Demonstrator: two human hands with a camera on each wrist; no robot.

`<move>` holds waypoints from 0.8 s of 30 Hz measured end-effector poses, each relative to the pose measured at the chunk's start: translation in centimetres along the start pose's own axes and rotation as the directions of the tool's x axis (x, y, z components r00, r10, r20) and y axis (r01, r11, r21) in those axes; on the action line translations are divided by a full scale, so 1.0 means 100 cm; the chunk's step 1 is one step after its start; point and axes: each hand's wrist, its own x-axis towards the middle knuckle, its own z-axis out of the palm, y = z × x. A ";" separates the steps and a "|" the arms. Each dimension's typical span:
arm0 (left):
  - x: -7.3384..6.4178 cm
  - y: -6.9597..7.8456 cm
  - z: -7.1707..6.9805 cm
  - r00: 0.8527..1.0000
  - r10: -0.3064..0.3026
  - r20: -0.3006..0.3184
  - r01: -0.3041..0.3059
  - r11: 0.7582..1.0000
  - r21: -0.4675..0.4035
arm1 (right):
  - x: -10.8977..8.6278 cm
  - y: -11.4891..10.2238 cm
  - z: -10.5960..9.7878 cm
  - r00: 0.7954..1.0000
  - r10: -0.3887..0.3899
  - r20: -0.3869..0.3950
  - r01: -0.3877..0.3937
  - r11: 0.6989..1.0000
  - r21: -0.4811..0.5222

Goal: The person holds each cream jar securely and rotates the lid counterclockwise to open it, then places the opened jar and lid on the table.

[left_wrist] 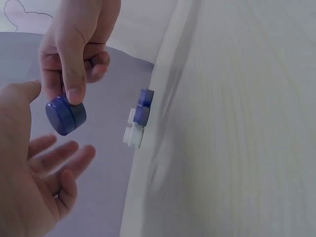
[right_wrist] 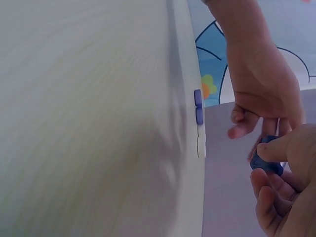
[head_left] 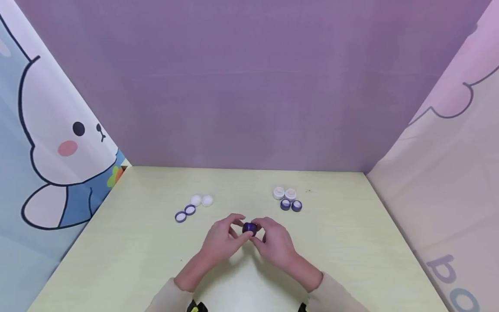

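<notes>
A small dark purple-blue round jar (head_left: 249, 229) is up above the table between both hands. My right hand (head_left: 274, 242) pinches it between thumb and fingers. In the left wrist view, a seam runs around the jar (left_wrist: 65, 116), its lid and body together. My left hand (head_left: 221, 240) is close beside it, fingers spread and loosely bent. A gap shows between the left fingers (left_wrist: 64, 158) and the jar in the left wrist view. From the right wrist, the right thumb lies across the jar (right_wrist: 266, 165), hiding part of it.
On the table's left lie two white lids (head_left: 201, 200) and two purple lids (head_left: 185, 213). To the right stand two white jars (head_left: 284, 193) and two purple jars (head_left: 291, 205). A purple backdrop (head_left: 249, 86) rises behind the table, with printed cloth at both sides.
</notes>
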 end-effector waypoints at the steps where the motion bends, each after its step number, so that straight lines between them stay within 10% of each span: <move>1: 0.000 0.000 -0.001 1.000 0.026 0.003 -0.026 1.000 -0.002 | -0.001 0.001 0.000 1.000 0.005 0.002 -0.005 1.000 0.007; 8: 0.001 -0.011 -0.013 0.942 0.325 0.082 -0.326 0.945 0.000 | -0.004 0.004 -0.002 0.999 0.013 0.032 -0.016 0.996 0.087; 14: 0.005 -0.018 -0.018 0.881 0.448 0.149 -0.450 0.893 -0.025 | -0.005 0.003 -0.002 0.999 -0.001 0.032 -0.002 0.993 0.116; 24: 0.002 -0.018 -0.010 0.905 0.397 0.150 -0.402 0.916 0.001 | -0.010 0.005 -0.004 0.999 0.024 0.041 -0.030 0.987 0.161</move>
